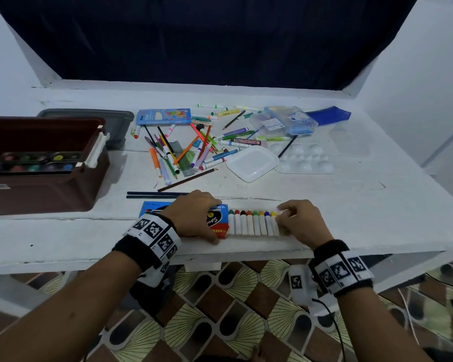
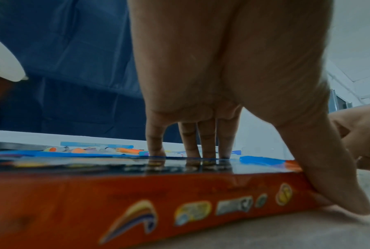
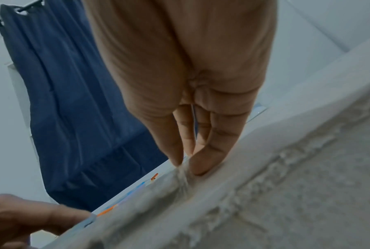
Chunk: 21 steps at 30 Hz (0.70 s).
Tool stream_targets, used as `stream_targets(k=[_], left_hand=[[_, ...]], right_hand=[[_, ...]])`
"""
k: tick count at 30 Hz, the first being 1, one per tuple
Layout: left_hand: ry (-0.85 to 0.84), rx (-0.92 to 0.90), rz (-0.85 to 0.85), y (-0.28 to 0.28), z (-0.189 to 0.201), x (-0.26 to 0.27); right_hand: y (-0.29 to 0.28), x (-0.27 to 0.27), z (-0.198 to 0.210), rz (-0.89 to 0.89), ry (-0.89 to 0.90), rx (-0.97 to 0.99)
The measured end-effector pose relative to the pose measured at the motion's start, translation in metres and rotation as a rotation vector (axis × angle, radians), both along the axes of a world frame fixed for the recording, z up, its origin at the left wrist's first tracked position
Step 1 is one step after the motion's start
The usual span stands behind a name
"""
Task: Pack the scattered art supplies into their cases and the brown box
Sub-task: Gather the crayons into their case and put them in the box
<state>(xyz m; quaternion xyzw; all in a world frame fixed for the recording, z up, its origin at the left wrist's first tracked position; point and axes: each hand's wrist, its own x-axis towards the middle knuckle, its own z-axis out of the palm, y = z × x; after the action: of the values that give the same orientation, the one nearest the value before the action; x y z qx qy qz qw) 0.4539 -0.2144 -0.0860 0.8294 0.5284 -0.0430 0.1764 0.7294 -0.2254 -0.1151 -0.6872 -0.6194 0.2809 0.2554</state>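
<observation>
White table [image 1: 324,205]: left hand [image 1: 194,218] pins crayon box [image 1: 217,226]; right hand [image 1: 302,220] pinches tray [image 1: 254,224] beside it; misaligned push jams crayons.

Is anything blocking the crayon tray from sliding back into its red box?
Nothing visible blocks it. The crayon tray sits partly inside the red box; the left hand holds the box, the right hand holds the tray's far end.

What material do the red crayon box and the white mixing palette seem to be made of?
The red crayon box looks like thin glossy printed cardboard: folded edges, printed logos, and its top mirrors the left hand's fingertips. The white mixing palette looks like thin moulded plastic, faintly translucent and shiny, with rounded wells pressed into it; that is a guess from its look.
</observation>
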Motion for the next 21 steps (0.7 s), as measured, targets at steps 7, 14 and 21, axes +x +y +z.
stream_targets(k=[7, 14, 21], left_hand=[[-0.008, 0.032, -0.017, 0.001, -0.001, 0.046], [-0.02, 0.064, -0.03, 0.012, 0.001, 0.104], [-0.006, 0.083, -0.067, 0.023, -0.001, 0.138]], right_hand=[[0.005, -0.009, 0.0, -0.024, 0.115, 0.056], [0.008, 0.001, 0.003, -0.057, 0.268, -0.024], [0.014, 0.027, 0.01, -0.083, 0.312, -0.069]])
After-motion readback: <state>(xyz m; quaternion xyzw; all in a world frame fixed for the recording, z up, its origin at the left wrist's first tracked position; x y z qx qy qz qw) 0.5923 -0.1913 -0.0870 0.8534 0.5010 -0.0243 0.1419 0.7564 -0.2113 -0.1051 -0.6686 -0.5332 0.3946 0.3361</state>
